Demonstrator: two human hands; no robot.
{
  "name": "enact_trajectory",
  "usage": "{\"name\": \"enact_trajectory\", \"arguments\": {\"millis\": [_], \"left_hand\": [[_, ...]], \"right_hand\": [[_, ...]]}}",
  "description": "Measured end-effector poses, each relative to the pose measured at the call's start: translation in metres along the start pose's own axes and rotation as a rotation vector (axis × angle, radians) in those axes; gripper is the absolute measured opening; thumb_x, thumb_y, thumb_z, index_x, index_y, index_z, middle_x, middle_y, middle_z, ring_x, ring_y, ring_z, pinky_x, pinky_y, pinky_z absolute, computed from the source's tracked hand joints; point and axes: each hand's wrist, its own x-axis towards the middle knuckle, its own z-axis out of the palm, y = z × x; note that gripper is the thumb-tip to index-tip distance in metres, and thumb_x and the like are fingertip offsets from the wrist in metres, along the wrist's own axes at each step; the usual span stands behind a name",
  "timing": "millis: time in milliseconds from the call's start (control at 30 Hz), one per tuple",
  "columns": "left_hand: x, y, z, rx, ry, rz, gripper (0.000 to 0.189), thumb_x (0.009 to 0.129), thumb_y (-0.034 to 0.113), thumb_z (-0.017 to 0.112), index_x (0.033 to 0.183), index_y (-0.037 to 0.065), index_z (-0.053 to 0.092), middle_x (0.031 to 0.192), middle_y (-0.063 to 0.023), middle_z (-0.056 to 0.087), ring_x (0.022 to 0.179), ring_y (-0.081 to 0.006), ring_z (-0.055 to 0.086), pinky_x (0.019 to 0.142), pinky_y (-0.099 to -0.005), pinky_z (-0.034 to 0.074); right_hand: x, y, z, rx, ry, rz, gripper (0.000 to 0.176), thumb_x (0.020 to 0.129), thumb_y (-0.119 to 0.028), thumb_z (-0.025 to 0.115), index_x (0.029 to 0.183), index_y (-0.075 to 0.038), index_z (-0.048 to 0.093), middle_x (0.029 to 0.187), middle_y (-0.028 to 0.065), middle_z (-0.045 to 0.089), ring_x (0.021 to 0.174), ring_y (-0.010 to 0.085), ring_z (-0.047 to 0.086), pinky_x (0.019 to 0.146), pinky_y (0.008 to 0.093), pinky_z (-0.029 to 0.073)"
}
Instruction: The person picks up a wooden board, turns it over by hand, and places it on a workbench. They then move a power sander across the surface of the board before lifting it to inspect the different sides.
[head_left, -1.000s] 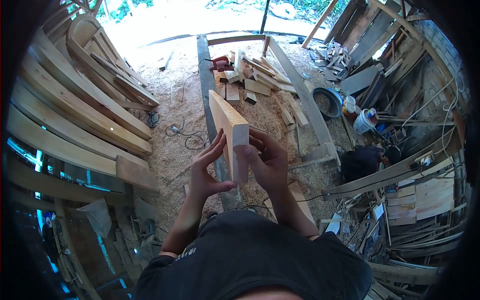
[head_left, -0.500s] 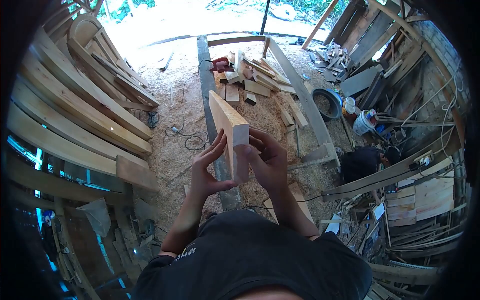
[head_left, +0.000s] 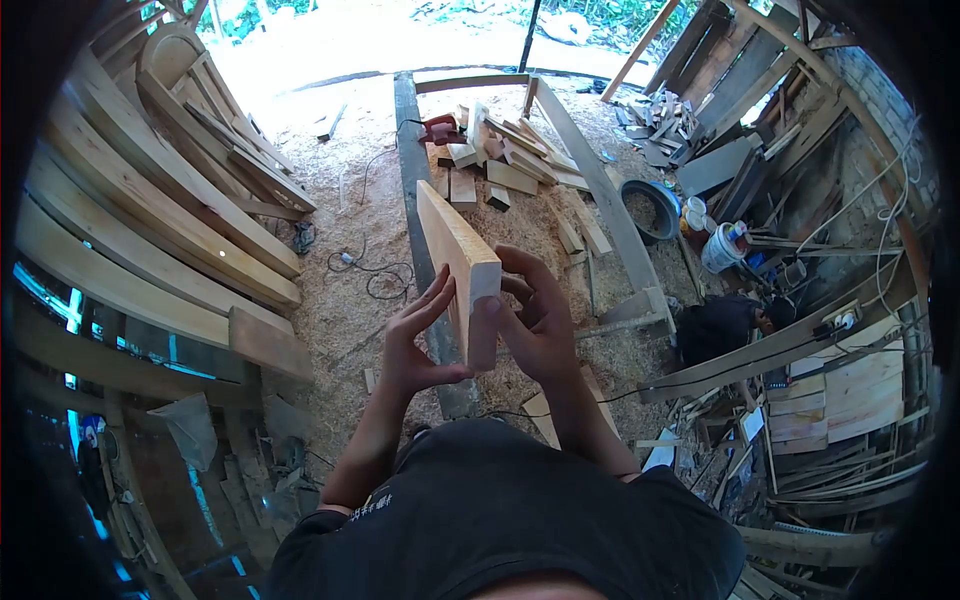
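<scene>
A pale wooden board [head_left: 449, 254] is held up on edge in front of my chest, its near end facing me and its far end pointing away. My left hand [head_left: 412, 345] supports it from the left, fingers against the broad face and thumb at the lower near corner. On the other side, my right hand [head_left: 541, 325] grips the near end, with the thumb pressed on the end face and the fingers curled around the right side. Part of the right fingers is hidden behind the board.
Below is a wooden frame [head_left: 412, 160] over sawdust, with cut wood pieces [head_left: 512, 174] and a red power tool [head_left: 440, 130]. Long planks [head_left: 150, 190] lean at left. A basin [head_left: 650, 210], a white bucket [head_left: 720, 250] and a crouching person [head_left: 720, 330] are at right. A cable [head_left: 385, 280] crosses the floor.
The board's near end has shifted very slightly to the right and up. Both hands keep their hold, and the surroundings have moved a little left in view.
</scene>
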Motion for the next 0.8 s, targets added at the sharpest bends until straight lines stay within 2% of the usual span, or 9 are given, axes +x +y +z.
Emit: {"name": "enact_trajectory", "arguments": {"millis": [100,167,200,267,400,467,700,800], "left_hand": [[-0.004,-0.002,-0.004,0.042,-0.043,0.082,0.12,0.057,0.065,0.095,0.147,-0.004,0.057,0.153,-0.0304,0.052,0.144,-0.0404,0.049,0.117,-0.0498,0.042],[-0.01,-0.003,-0.004,0.043,-0.05,0.087,0.119,0.057,0.065,0.095,0.146,-0.005,0.058,0.152,-0.0306,0.053,0.144,-0.0405,0.049,0.117,-0.0498,0.043],[-0.012,-0.004,-0.004,0.041,-0.05,0.089,0.119,0.057,0.065,0.095,0.146,-0.005,0.058,0.152,-0.0306,0.053,0.144,-0.0405,0.049,0.117,-0.0498,0.043],[-0.019,-0.005,-0.003,0.056,-0.047,0.108,0.117,0.057,0.064,0.095,0.144,-0.005,0.06,0.152,-0.031,0.053,0.144,-0.0411,0.05,0.116,-0.0498,0.043],[-0.031,-0.006,-0.005,0.094,-0.052,0.131,0.116,0.057,0.064,0.095,0.144,-0.005,0.061,0.151,-0.0316,0.053,0.143,-0.0417,0.05,0.116,-0.0501,0.044],[-0.036,-0.007,-0.006,0.107,-0.049,0.145,0.116,0.057,0.064,0.095,0.143,-0.005,0.061,0.151,-0.0315,0.053,0.143,-0.042,0.051,0.116,-0.0505,0.044],[-0.058,-0.011,-0.009,0.091,-0.052,0.137,0.114,0.056,0.063,0.096,0.143,-0.003,0.062,0.151,-0.0313,0.054,0.144,-0.0424,0.05,0.117,-0.0501,0.044],[-0.066,-0.013,-0.012,0.118,-0.068,0.146,0.114,0.056,0.062,0.096,0.143,-0.002,0.062,0.151,-0.0312,0.053,0.144,-0.0427,0.05,0.117,-0.05,0.044]], "right_hand": [[-0.004,-0.008,-0.002,-0.03,-0.037,-0.035,0.051,0.099,-0.006,0.07,0.147,-0.002,0.054,0.138,0.0145,0.056,0.135,0.0288,0.058,0.094,0.0345,0.065],[-0.005,-0.012,-0.008,-0.228,-0.163,-0.059,0.054,0.099,-0.004,0.068,0.151,-0.004,0.052,0.136,0.0146,0.054,0.134,0.0287,0.059,0.095,0.0349,0.064],[-0.008,-0.013,-0.007,-0.23,-0.162,-0.06,0.054,0.099,-0.004,0.068,0.151,-0.004,0.052,0.136,0.0146,0.054,0.134,0.0287,0.059,0.095,0.0349,0.064],[-0.016,-0.016,-0.004,-0.221,-0.182,0.036,0.057,0.099,0.002,0.061,0.154,0.001,0.046,0.137,0.0107,0.052,0.133,0.0227,0.055,0.102,0.0315,0.053],[-0.028,-0.005,-0.003,-0.192,-0.188,0.017,0.056,0.099,0.003,0.061,0.153,0.001,0.047,0.145,0.0115,0.048,0.135,0.0223,0.055,0.102,0.0306,0.052],[-0.032,-0.002,-0.001,-0.228,-0.166,-0.011,0.052,0.099,-0.005,0.066,0.149,-0.004,0.053,0.145,0.0156,0.051,0.137,0.0266,0.055,0.098,0.0359,0.062],[-0.049,0.0,0.012,-0.176,-0.154,0.142,0.051,0.098,-0.01,0.071,0.146,-0.004,0.053,0.146,0.0159,0.054,0.136,0.0243,0.056,0.096,0.0378,0.063],[-0.054,-0.003,0.024,-0.296,-0.101,0.162,0.054,0.094,-0.016,0.078,0.142,-0.005,0.056,0.143,0.0159,0.057,0.133,0.0261,0.059,0.092,0.0384,0.065]]}}
